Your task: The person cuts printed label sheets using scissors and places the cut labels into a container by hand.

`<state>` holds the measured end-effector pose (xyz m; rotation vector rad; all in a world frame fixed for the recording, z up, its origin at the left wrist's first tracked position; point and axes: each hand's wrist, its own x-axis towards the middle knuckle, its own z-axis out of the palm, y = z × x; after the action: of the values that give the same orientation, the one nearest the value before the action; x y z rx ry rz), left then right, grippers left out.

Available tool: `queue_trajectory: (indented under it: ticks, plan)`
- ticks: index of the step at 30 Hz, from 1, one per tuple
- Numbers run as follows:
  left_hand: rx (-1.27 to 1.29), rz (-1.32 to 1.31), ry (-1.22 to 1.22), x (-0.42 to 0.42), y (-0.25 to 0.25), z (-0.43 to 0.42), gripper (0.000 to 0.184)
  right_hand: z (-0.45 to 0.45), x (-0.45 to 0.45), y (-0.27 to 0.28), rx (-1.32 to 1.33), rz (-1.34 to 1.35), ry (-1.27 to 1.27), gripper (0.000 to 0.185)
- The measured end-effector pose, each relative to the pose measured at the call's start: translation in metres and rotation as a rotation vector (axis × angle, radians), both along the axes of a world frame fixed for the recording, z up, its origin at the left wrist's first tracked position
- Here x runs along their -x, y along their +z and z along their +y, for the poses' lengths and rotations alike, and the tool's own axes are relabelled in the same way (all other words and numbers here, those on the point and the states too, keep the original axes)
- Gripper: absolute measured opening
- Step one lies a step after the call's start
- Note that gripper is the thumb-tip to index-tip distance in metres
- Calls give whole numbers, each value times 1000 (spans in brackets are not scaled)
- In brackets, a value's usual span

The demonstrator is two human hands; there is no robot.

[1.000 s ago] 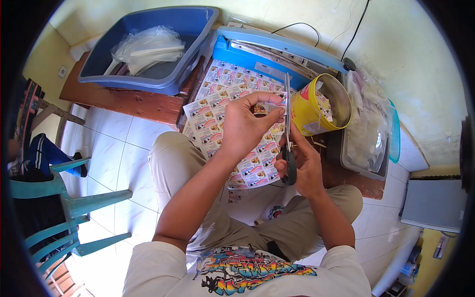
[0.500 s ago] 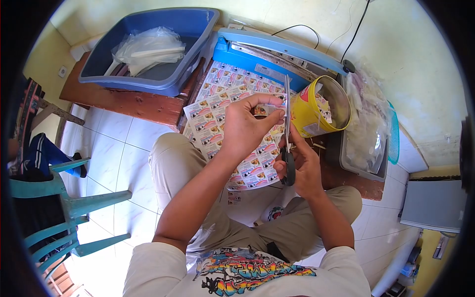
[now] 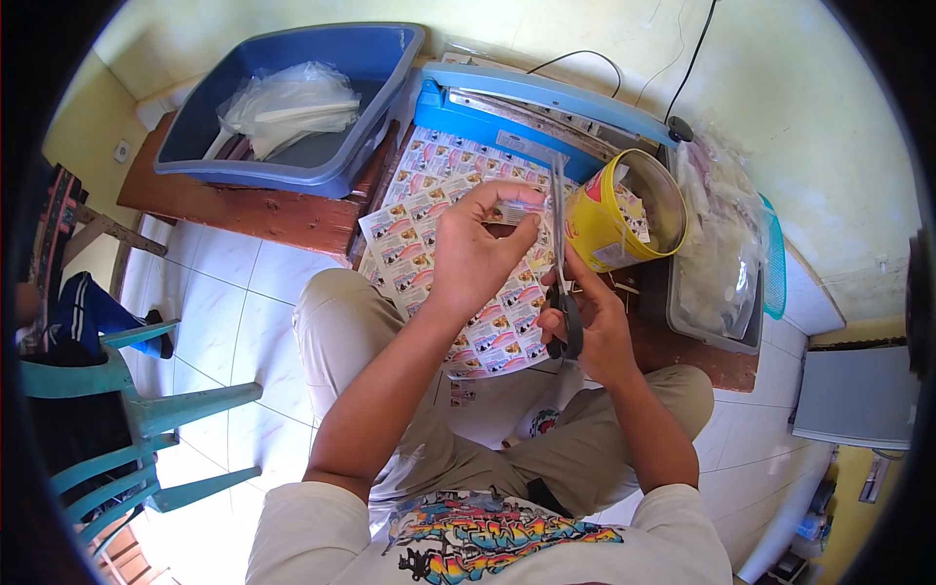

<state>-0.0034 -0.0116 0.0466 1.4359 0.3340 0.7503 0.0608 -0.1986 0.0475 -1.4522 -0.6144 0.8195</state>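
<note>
While left hand (image 3: 483, 244) pinches a small label piece (image 3: 522, 203), thumb nearly meeting fingers, right hand (image 3: 597, 322) curls round scissors (image 3: 565, 317).

A reddish wooden bench (image 3: 239, 214) carries a blue tub (image 3: 322, 177), blue device (image 3: 487, 133) — and grey tray (image 3: 717, 337).

L hand (image 3: 472, 252) now sits slightly farther from the scissors (image 3: 559, 219) blades vs. prev. pics.

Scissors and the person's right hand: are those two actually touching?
Touching. The head view shows the right hand holding the scissors, its thumb and fingers at the black handles.
</note>
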Motion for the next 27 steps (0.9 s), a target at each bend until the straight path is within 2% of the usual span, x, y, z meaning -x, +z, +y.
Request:
queue_trajectory:
  ticks: [4,6,9,13,16,18,24,27]
  plan:
    - [-27,-37,44,-3,-5,0,21,2,-6,-7,159,-175,1,91]
    - [-60,8,54,-1,-3,1,23,1,-10,-13,364,-744,47,90]
    - [-81,34,69,-1,-2,1,25,1,-10,-14,513,-879,83,88]
    - [-53,32,49,-1,-1,0,25,-2,-10,-27,590,-816,86,84]
    - [-94,56,52,0,2,-1,25,1,-9,-28,692,-884,130,82]
    - [-72,-51,34,-3,-1,-1,20,2,-9,-30,743,-888,129,80]
    - [-104,37,-21,0,5,-1,14,2,-9,-43,764,-961,124,78]
    - [-132,-15,-6,-5,-6,2,13,1,-12,-54,699,-1027,114,73]
